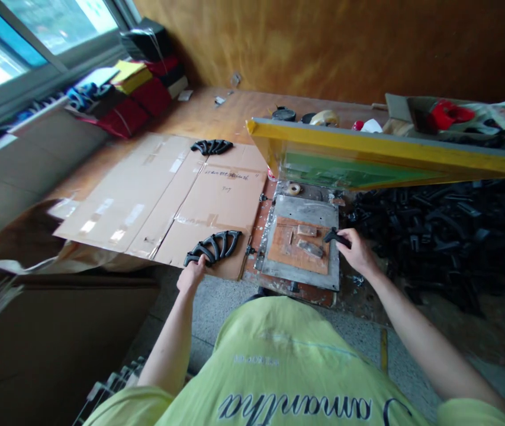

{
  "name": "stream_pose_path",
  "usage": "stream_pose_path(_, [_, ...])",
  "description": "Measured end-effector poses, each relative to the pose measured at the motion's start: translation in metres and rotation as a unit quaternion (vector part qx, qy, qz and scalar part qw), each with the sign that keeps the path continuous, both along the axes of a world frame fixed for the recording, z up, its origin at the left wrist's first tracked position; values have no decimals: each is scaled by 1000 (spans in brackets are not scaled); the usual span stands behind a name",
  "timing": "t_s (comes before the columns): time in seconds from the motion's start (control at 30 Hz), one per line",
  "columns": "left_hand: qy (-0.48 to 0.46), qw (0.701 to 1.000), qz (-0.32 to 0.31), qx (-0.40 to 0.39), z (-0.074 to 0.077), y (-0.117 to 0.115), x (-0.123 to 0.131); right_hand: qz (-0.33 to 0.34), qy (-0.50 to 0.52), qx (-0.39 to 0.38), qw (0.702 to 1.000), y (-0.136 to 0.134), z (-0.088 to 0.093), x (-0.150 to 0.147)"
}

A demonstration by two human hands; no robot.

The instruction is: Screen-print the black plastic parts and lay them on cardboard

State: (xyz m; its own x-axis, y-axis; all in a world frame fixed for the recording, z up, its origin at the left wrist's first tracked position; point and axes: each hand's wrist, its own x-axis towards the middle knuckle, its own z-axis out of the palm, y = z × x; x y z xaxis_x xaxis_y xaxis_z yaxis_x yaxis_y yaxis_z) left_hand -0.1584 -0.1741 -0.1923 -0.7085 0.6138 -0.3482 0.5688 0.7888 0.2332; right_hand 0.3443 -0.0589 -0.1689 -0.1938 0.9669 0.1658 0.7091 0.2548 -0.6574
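Note:
My left hand (191,275) rests at the near edge of the flattened cardboard (163,189), its fingers closed on the end of a fanned row of curved black plastic parts (214,245). My right hand (356,251) is shut on one black plastic part (335,237) at the right edge of the metal printing plate (301,242), which carries an orange-brown pad with small wooden blocks. A raised yellow-framed screen (385,151) with green mesh hangs tilted above the plate.
A second fan of black parts (212,146) lies at the cardboard's far edge. A large heap of black parts (447,231) fills the right side. Tape rolls (323,117) and tins stand behind the screen. Folded fabrics (137,94) lie by the window.

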Motion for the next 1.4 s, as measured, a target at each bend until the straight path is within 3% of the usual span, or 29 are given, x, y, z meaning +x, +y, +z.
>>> stream_pose_path(0.07, [82,996,-1,41,1,-6,17,55,58,22,997,-5,3,-30])
stream_pose_path(0.13, [134,985,-49,99,-1,-10,41,97,61,34,993,-7,3,-54])
stream_pose_path(0.23, [141,974,-124,123,-10,-9,76,121,18,51,991,-8,-4,-74])
stream_pose_path(0.37, [158,976,-98,113,-22,5,97,129,-49,109,984,-4,-13,-82])
stream_pose_path(0.63, [125,987,-51,91,-21,24,91,144,-114,182,966,2,-12,-92])
stream_pose_path(0.73, [128,984,-78,96,-28,23,76,137,-125,186,965,-1,-18,-91])
stream_pose_path(0.83, [132,974,-134,123,-37,35,43,119,-129,199,964,-5,-28,-90])
stream_pose_path(0.9, [138,962,-180,153,-39,58,12,106,-133,209,963,-7,-33,-89])
stream_pose_path(0.97, [138,949,-220,177,-37,96,-24,91,-141,218,961,-10,-35,-91])
stream_pose_path(1.17, [104,928,-308,182,-20,256,-123,20,-179,221,958,-18,-30,-105])
stream_pose_path(1.3, [86,930,-321,157,-20,352,-160,-27,-210,197,957,-25,-27,-114])
stream_pose_path(1.4, [78,930,-330,145,-29,400,-174,-54,-228,184,955,-28,-27,-117])
